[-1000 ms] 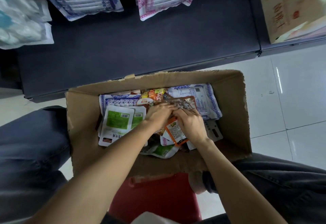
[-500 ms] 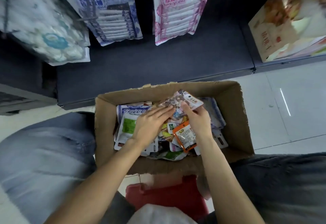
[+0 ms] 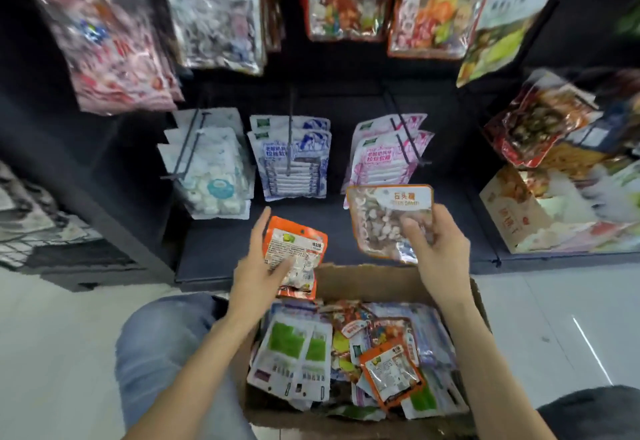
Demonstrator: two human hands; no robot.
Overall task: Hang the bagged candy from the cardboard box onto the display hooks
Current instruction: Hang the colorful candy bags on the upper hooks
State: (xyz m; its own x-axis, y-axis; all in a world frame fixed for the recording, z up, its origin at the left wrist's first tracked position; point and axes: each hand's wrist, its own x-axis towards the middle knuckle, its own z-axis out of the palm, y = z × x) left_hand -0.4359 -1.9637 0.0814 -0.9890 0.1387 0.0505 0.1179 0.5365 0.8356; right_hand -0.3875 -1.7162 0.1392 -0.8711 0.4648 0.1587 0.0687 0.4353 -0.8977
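Note:
My left hand (image 3: 258,268) holds a small orange candy bag (image 3: 294,259) with its back label toward me, above the far left rim of the cardboard box (image 3: 479,304). My right hand (image 3: 436,249) holds a larger orange-edged clear candy bag (image 3: 384,221) upright, just below the pink bags (image 3: 388,157) hanging on a display hook (image 3: 403,138). The box below holds several more bags, among them green-labelled ones (image 3: 294,353) and another orange one (image 3: 391,374).
Blue bags (image 3: 294,159) and white candy bags (image 3: 211,169) hang on neighbouring hooks. Larger bags (image 3: 214,13) hang in the row above. A printed carton (image 3: 554,211) stands on the dark shelf at right. My knees flank the box on the tiled floor (image 3: 554,328).
Both hands have lifted out of the box, each with a bag. My view has tilted up from the box to the hook rows.

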